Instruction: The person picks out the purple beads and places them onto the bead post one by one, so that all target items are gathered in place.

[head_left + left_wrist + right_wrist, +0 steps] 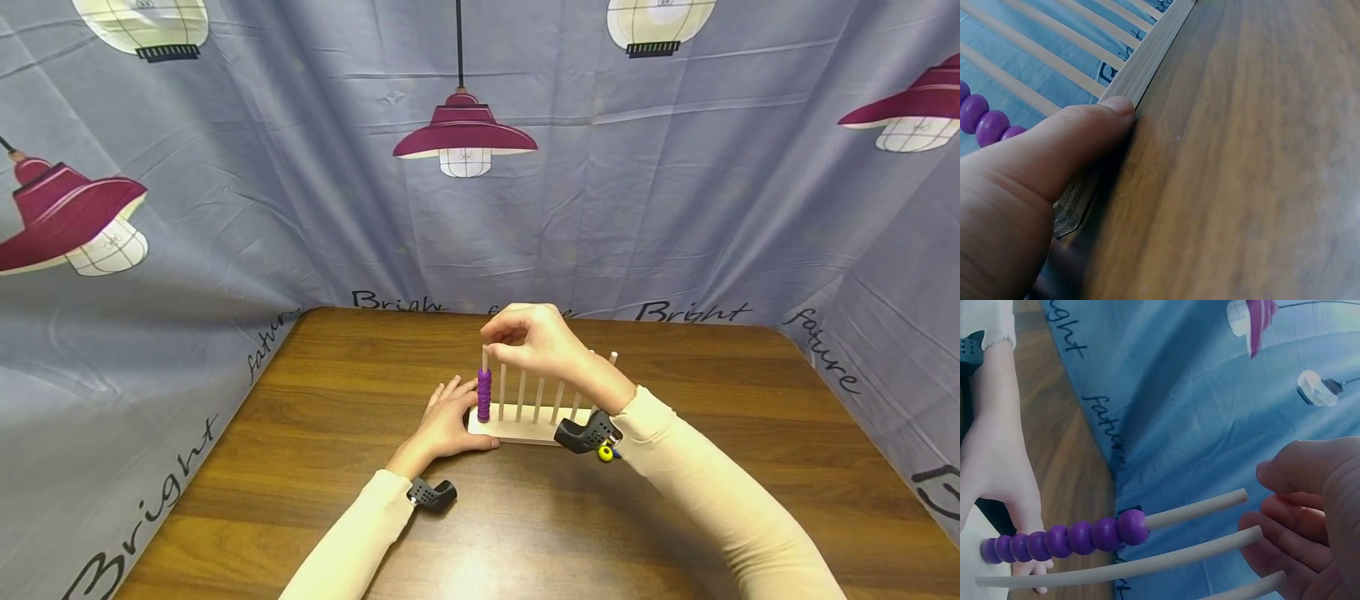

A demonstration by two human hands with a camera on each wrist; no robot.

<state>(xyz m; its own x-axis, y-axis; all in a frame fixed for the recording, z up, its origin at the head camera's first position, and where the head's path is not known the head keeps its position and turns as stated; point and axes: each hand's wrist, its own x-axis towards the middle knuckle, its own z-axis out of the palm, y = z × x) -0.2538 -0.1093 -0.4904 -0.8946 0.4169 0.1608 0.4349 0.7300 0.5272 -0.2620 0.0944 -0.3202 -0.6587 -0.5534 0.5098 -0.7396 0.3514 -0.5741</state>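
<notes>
A pale wooden bead rack (517, 429) with a row of upright pegs stands on the table. Purple beads (1079, 539) are stacked on its leftmost peg, whose upper end shows bare. At the rack's left end, my left hand (442, 425) holds the base, its thumb (1091, 128) along the front edge and the fingers spread behind. My right hand (536, 337) is at the top of the purple peg, the fingers bent. In the right wrist view a gap lies between thumb and fingers, with no bead there.
A yellow bead (605, 453) and a blue one (617, 454) lie near the rack's right end, partly behind the right wrist. Brown wooden tabletop (360, 367) surrounds the rack. Printed grey-blue curtains (570, 225) hang behind the table and at its sides.
</notes>
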